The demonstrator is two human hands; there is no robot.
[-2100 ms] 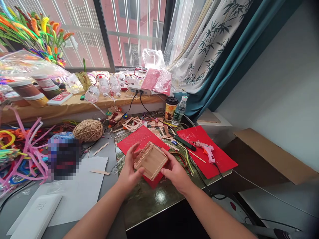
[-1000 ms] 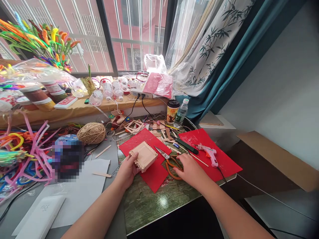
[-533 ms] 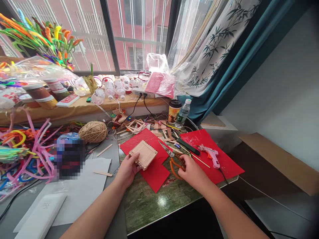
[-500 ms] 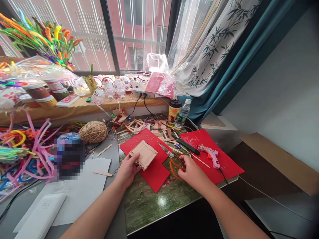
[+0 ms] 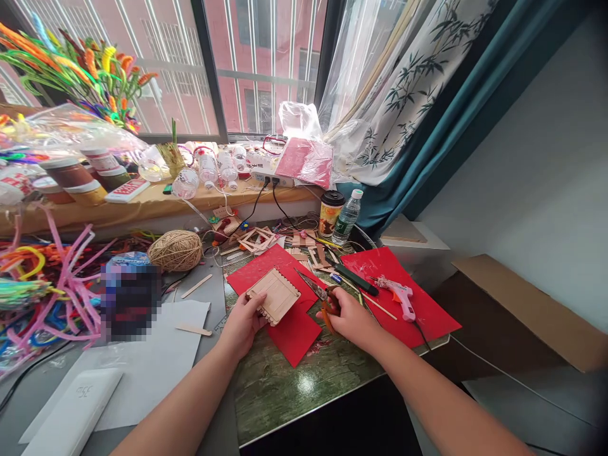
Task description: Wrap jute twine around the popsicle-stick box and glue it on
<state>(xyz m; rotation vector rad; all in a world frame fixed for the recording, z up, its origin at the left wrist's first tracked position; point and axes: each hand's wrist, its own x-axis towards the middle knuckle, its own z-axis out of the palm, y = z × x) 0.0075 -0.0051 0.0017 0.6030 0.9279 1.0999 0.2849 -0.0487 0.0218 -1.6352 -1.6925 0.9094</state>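
My left hand (image 5: pixel 245 324) grips a square panel of wooden craft sticks (image 5: pixel 276 296) by its left edge, thumb on top. The panel has scalloped edges and is tilted above a cut sheet of red paper (image 5: pixel 295 335). In my right hand (image 5: pixel 349 316) is a pair of scissors (image 5: pixel 319 290) with orange handles. Their blades point up and left, close to the panel's right corner but apart from it. Right of that hand, a pink glue gun (image 5: pixel 403 297) lies on a second red sheet (image 5: pixel 427 320).
A dark green-handled tool (image 5: pixel 354 278) and loose craft sticks lie beyond my hands. A paper cup (image 5: pixel 330 214) and a water bottle (image 5: pixel 348 218) stand at the back. Left are a twine ball (image 5: pixel 175 251), white paper (image 5: pixel 152 354) and a white power bank (image 5: pixel 73 411).
My right hand has moved slightly left and up, bringing the scissors nearer the panel. The handles are more closed in the hand. My left hand still holds the panel in nearly the same place.
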